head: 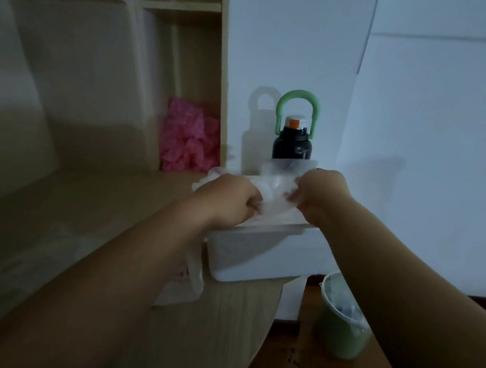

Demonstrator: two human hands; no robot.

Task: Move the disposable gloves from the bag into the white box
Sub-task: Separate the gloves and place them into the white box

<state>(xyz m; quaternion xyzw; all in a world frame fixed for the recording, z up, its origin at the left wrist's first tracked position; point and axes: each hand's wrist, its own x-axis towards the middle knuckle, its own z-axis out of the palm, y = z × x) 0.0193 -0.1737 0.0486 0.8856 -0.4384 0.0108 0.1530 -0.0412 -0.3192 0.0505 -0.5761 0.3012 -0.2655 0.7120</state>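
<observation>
Home room, wooden desk (51, 223) with shelf cubbies (147, 54), water bottle (292, 142), green bin (341, 323) on floor

Two bare arms and two bare hands.
The left arm (106, 274) and right arm (406, 276) are bare all the way to the left hand (228, 197) and right hand (320, 192).

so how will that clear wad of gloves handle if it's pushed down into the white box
Probably floppy: the disposable gloves crumple and sag between the left hand and right hand. Likely very light, being thin see-through film. They may spring back above the white box rim.
</observation>
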